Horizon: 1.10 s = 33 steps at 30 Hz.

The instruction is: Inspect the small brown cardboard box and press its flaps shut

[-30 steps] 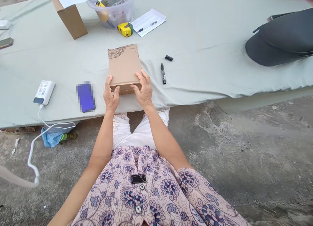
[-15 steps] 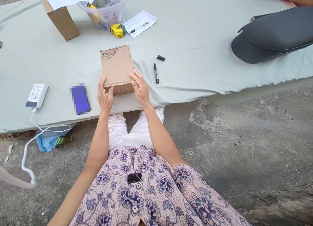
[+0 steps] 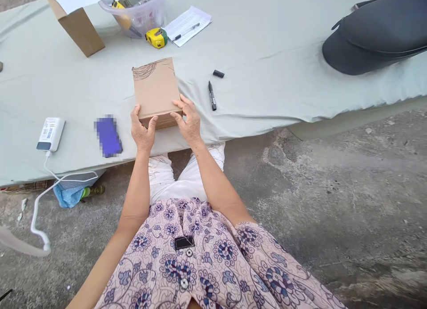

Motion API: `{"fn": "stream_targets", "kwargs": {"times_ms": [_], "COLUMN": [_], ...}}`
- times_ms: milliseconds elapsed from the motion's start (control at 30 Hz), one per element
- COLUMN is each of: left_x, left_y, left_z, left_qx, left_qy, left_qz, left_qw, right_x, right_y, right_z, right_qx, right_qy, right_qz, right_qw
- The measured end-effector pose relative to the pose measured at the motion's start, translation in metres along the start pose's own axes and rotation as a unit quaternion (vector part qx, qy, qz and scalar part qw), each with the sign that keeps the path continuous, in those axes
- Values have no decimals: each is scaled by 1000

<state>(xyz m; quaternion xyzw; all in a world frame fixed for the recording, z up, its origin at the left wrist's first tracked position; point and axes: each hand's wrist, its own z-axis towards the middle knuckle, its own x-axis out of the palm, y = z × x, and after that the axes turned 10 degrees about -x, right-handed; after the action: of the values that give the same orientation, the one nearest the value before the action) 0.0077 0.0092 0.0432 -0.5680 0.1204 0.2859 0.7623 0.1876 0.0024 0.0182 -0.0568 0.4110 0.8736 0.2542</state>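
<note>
Flat brown cardboard box [image 3: 154, 88] lies on the desk [image 3: 267, 55] near its front edge, on grey-green cloth. Left hand [image 3: 142, 132] is clamped on the near left corner, thumb on top. Right hand [image 3: 189, 122] is clamped on the near right corner, fingers spread over the top face. Pen scribble on the box's far left corner, no readable words.

Black marker [image 3: 212, 95] lies uncapped just right of the box, its cap [image 3: 219, 73] a bit further back. White power bank [image 3: 50, 133] sits to the left with a printed label too small to read, and a white cable [image 3: 40, 202] hangs off the desk edge. Blurred purple item [image 3: 107, 135] lies between the power bank and the box.

At the back, a clear plastic tub [image 3: 142, 15] holds a bottle and a yellow tool. Yellow tape measure [image 3: 156, 37] is just beside it. Printed sheet [image 3: 191, 18] has a pen [image 3: 186, 31] on it, text unreadable. Brown carton [image 3: 78, 30] at far left has white paper on top. Dark grey bag [image 3: 376, 37] at right.
</note>
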Motion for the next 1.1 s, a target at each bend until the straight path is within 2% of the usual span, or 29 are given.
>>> {"fn": "stream_targets", "kwargs": {"times_ms": [233,433,700,900,1000,1100], "left_x": [-1,0,1,0,3,7], "left_y": [4,10,16,16,29,46], "left_z": [-1,0,1,-2,-8,-14], "left_qx": [18,27,25,29,16,-34], "left_qy": [9,7,10,4,13,10], "left_qz": [12,-13,-38,-77,-134,-176], "left_qw": [1000,1000,999,997,991,984], "right_x": [-5,-2,13,12,11,12], "right_y": [-4,-5,-27,-26,-22,-23], "right_z": [1,-6,-27,-30,-31,-34], "right_qx": [-3,4,94,100,97,96], "right_qy": [6,-26,-67,-75,-78,-83], "right_qz": [38,103,246,224,210,211], "right_qw": [999,994,962,967,970,969]}}
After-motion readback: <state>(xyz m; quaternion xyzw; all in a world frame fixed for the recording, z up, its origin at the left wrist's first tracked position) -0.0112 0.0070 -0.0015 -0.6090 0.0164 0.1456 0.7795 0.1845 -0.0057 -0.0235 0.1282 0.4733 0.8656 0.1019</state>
